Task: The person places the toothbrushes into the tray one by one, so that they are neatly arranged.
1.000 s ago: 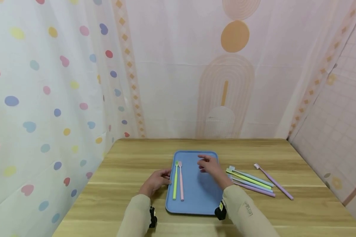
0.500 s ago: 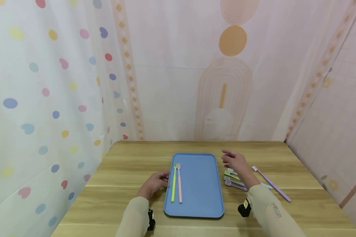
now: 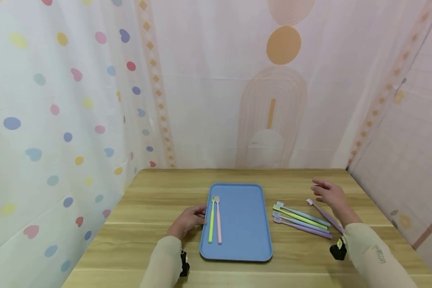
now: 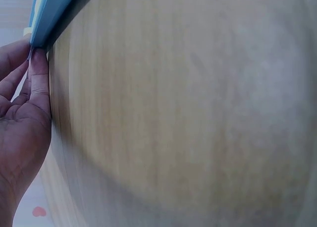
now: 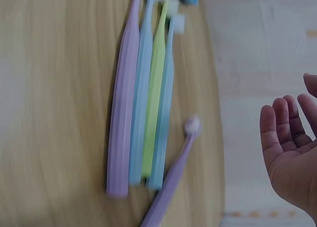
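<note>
A blue tray (image 3: 245,224) lies on the table, bearing a green toothbrush (image 3: 211,220) and a pink toothbrush (image 3: 219,221) side by side along its left edge. My left hand (image 3: 188,220) holds the tray's left rim between thumb and fingers; the left wrist view shows the fingertips (image 4: 38,58) right at the rim. Over the table's right side hovers my right hand (image 3: 332,197), fingers loosely bent with nothing in them. Below it a lone purple toothbrush (image 3: 324,214) lies slanted, its lower handle partly covered by the wrist in the head view.
Right of the tray, several toothbrushes lie closely in a row: a purple one (image 5: 121,118), a blue one (image 5: 140,103), a green one (image 5: 154,98) and a light blue one (image 5: 164,103). Patterned curtains (image 3: 205,100) stand behind and beside the wooden table (image 3: 158,192).
My right hand has moved from over the tray, past the row of toothbrushes, to above the lone purple toothbrush at the right. My left hand and the tray stay in place.
</note>
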`<action>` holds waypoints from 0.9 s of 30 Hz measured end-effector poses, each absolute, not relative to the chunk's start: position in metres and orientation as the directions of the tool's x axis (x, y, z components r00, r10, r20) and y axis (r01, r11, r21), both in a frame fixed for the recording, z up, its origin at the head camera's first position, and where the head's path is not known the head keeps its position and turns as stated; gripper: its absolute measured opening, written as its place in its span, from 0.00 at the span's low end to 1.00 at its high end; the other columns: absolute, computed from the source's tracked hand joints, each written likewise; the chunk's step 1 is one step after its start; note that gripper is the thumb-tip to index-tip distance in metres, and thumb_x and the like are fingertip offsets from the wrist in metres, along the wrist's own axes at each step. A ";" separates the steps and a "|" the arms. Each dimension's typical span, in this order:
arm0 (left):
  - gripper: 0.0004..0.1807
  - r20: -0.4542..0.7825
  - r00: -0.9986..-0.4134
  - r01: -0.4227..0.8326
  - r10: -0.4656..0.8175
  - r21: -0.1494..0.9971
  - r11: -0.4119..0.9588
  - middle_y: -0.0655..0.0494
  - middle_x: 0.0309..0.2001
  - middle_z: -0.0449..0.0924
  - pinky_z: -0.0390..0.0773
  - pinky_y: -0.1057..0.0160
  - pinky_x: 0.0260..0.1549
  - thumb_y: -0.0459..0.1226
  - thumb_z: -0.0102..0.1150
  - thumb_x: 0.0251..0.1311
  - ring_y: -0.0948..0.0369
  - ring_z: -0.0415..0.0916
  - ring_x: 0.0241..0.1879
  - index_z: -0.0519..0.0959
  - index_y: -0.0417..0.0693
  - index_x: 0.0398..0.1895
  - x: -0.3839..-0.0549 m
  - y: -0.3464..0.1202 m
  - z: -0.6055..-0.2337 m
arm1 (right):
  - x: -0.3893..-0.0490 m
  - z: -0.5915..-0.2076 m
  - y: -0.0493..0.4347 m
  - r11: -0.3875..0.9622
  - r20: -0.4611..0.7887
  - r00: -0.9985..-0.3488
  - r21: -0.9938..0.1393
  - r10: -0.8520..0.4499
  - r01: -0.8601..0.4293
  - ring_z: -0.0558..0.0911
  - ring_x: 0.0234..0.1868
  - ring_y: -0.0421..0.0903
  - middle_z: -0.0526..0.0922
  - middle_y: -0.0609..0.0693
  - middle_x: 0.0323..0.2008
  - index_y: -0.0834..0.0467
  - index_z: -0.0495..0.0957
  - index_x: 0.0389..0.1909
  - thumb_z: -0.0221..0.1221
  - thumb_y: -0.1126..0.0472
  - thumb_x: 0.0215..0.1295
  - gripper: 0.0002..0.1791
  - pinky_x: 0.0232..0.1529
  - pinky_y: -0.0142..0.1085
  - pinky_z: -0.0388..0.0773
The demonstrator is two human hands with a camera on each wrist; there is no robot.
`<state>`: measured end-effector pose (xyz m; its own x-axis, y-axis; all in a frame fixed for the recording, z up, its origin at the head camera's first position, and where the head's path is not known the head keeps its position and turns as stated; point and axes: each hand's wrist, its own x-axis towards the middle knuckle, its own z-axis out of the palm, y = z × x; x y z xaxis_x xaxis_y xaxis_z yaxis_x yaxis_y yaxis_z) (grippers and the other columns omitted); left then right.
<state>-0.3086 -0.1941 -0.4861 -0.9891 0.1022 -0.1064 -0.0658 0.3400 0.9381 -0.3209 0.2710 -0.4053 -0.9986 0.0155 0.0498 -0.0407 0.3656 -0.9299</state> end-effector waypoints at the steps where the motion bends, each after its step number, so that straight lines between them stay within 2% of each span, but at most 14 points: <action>1: 0.30 -0.107 -0.989 -0.066 0.104 0.938 0.341 0.46 0.48 0.78 0.76 0.55 0.50 0.18 0.60 0.54 0.53 0.74 0.46 0.73 0.32 0.63 -0.309 -0.194 -0.486 | -0.321 -0.407 0.276 0.373 0.043 -0.999 -0.927 0.014 -0.035 0.79 0.46 0.40 0.73 0.67 0.60 0.71 0.61 0.71 0.52 0.55 0.75 0.31 0.46 0.34 0.80; 7: 0.30 -0.114 -0.986 -0.068 0.119 0.937 0.342 0.45 0.49 0.77 0.77 0.57 0.49 0.19 0.61 0.54 0.53 0.73 0.47 0.73 0.31 0.64 -0.309 -0.195 -0.485 | -0.316 -0.416 0.297 0.420 0.011 -1.000 -0.908 -0.005 -0.012 0.78 0.55 0.55 0.71 0.70 0.61 0.73 0.58 0.71 0.50 0.55 0.76 0.33 0.48 0.36 0.80; 9: 0.30 -0.116 -0.986 -0.067 0.123 0.937 0.343 0.44 0.49 0.77 0.77 0.57 0.49 0.19 0.61 0.55 0.53 0.73 0.47 0.72 0.31 0.64 -0.310 -0.195 -0.485 | -0.314 -0.420 0.303 0.435 -0.001 -1.000 -0.900 -0.019 -0.007 0.73 0.60 0.64 0.66 0.73 0.65 0.73 0.56 0.72 0.48 0.54 0.77 0.33 0.51 0.41 0.80; 12: 0.30 -0.120 -0.985 -0.070 0.126 0.936 0.345 0.44 0.50 0.77 0.77 0.58 0.49 0.19 0.61 0.55 0.53 0.73 0.47 0.72 0.31 0.64 -0.310 -0.195 -0.485 | -0.311 -0.428 0.313 0.465 -0.025 -0.998 -0.886 -0.050 -0.001 0.67 0.65 0.68 0.62 0.74 0.67 0.73 0.54 0.72 0.47 0.53 0.78 0.34 0.57 0.48 0.76; 14: 0.30 -0.121 -0.984 -0.070 0.129 0.936 0.344 0.43 0.50 0.77 0.77 0.58 0.49 0.19 0.61 0.55 0.52 0.73 0.47 0.71 0.30 0.65 -0.310 -0.195 -0.485 | -0.309 -0.433 0.320 0.487 -0.034 -0.997 -0.873 -0.070 -0.004 0.66 0.65 0.69 0.62 0.75 0.67 0.74 0.54 0.72 0.47 0.54 0.78 0.33 0.58 0.50 0.75; 16: 0.30 -0.122 -0.984 -0.070 0.130 0.936 0.344 0.43 0.50 0.77 0.77 0.58 0.49 0.19 0.61 0.55 0.52 0.73 0.47 0.71 0.30 0.65 -0.310 -0.195 -0.485 | -0.307 -0.438 0.327 0.510 -0.044 -0.995 -0.860 -0.084 -0.005 0.70 0.63 0.67 0.63 0.75 0.66 0.75 0.55 0.71 0.48 0.56 0.78 0.32 0.56 0.49 0.76; 19: 0.30 -0.118 -0.986 -0.069 0.121 0.937 0.343 0.44 0.50 0.77 0.77 0.57 0.49 0.19 0.61 0.54 0.52 0.73 0.47 0.72 0.31 0.64 -0.310 -0.195 -0.486 | -0.305 -0.445 0.335 0.512 -0.060 -0.995 -0.859 -0.081 0.010 0.80 0.51 0.56 0.72 0.73 0.60 0.76 0.59 0.69 0.53 0.58 0.75 0.32 0.48 0.43 0.80; 22: 0.31 -0.111 -0.988 -0.067 0.108 0.934 0.350 0.44 0.50 0.77 0.76 0.56 0.49 0.18 0.61 0.54 0.52 0.74 0.47 0.72 0.30 0.64 -0.310 -0.194 -0.485 | -0.304 -0.450 0.341 0.506 -0.093 -0.993 -0.861 -0.066 0.047 0.80 0.43 0.46 0.76 0.69 0.57 0.75 0.62 0.67 0.56 0.58 0.73 0.32 0.42 0.38 0.80; 24: 0.31 -0.107 -0.989 -0.063 0.104 0.932 0.356 0.44 0.50 0.77 0.76 0.56 0.50 0.19 0.61 0.54 0.52 0.73 0.47 0.71 0.30 0.64 -0.311 -0.194 -0.485 | -0.303 -0.453 0.345 0.530 -0.105 -0.992 -0.846 -0.077 0.048 0.80 0.45 0.48 0.75 0.71 0.58 0.75 0.63 0.67 0.56 0.58 0.73 0.31 0.43 0.38 0.80; 27: 0.31 -0.110 -0.988 -0.065 0.106 0.929 0.364 0.44 0.50 0.77 0.76 0.56 0.50 0.19 0.61 0.55 0.52 0.73 0.48 0.71 0.31 0.65 -0.309 -0.194 -0.485 | -0.301 -0.458 0.348 0.611 -0.101 -0.990 -0.791 -0.103 0.017 0.79 0.53 0.58 0.71 0.73 0.61 0.75 0.65 0.66 0.55 0.57 0.73 0.30 0.46 0.39 0.79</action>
